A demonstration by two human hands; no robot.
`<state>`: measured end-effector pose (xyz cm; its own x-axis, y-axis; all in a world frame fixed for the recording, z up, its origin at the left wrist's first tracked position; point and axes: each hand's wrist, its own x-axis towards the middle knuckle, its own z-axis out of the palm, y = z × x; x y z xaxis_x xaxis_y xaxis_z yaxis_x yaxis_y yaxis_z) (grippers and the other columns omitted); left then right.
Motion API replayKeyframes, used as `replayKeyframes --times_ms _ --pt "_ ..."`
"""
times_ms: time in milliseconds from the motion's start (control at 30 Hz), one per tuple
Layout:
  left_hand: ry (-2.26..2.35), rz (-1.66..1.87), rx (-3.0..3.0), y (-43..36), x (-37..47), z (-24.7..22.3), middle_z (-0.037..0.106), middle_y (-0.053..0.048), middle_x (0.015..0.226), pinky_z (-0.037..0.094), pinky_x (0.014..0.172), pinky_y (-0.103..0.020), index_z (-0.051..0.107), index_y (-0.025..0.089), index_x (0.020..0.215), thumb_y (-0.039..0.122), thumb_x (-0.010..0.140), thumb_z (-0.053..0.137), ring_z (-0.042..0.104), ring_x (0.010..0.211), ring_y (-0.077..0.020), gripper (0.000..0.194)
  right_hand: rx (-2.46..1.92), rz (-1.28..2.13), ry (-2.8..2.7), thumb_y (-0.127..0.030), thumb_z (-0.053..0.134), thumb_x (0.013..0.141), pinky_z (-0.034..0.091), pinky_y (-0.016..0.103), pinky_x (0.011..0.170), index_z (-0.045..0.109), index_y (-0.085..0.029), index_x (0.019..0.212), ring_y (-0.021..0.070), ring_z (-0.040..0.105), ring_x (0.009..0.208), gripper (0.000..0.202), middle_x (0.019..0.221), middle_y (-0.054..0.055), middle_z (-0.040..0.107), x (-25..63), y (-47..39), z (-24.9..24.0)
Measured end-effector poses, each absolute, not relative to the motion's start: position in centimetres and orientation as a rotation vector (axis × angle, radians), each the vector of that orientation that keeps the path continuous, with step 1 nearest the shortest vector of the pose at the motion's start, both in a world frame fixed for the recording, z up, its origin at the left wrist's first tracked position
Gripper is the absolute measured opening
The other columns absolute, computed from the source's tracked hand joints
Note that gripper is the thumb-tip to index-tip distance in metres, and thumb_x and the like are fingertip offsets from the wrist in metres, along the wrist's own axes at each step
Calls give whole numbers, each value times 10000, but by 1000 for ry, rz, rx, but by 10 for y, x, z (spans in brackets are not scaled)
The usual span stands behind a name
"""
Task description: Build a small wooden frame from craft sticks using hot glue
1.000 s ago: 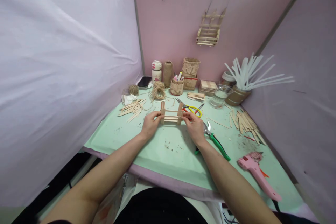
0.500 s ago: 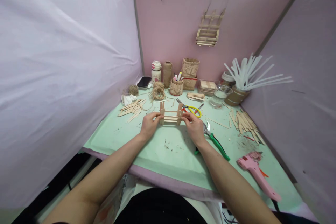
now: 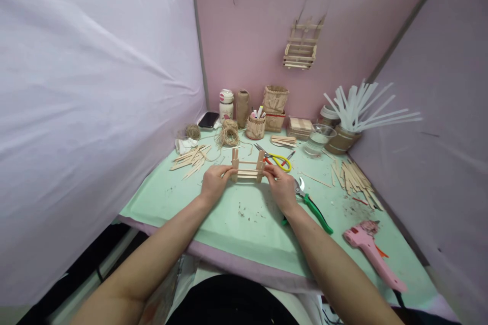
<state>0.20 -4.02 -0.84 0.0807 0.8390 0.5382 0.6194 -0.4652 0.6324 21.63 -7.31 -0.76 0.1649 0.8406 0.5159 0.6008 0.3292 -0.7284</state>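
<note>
At the middle of the green-covered table [image 3: 221,226], a small wooden-stick frame [image 3: 247,174] lies between the two hands, its horizontal slats joining paired upright sticks. The left hand [image 3: 214,181] pinches its left end between thumb and fingers; the right hand [image 3: 281,186] pinches its right end likewise. Whether the frame's lower edge touches the cloth cannot be told. Just behind the right hand lie yellow-handled scissors [image 3: 277,156]; green-handled pruning shears [image 3: 318,216] lie beside it, partly covered by the right forearm. Further right, a pink glue gun [image 3: 375,261] lies near the table's edge. Loose flat sticks [image 3: 194,157] are scattered beyond the left hand, near coiled twine [image 3: 230,136].
</note>
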Motion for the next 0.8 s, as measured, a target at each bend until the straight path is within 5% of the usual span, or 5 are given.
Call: replayKeyframes --times_ms 567,800 --pt "1498 1280 2379 -55 -4 1 732 -56 833 398 819 -334 696 204 820 347 913 536 633 809 -197 233 -1601 -72 -1807 -282 474 924 482 308 728 628 -198 1110 223 696 856 256 1018 76 743 234 -83 3" --pt "1368 1204 2135 -91 15 4 729 -49 891 426 822 -330 696 203 863 296 888 555 639 860 -199 171 -1803 -273 -1984 -250 510 932 423 293 599 623 -168 1064 240 685 731 192 808 88 733 236 -92 14"
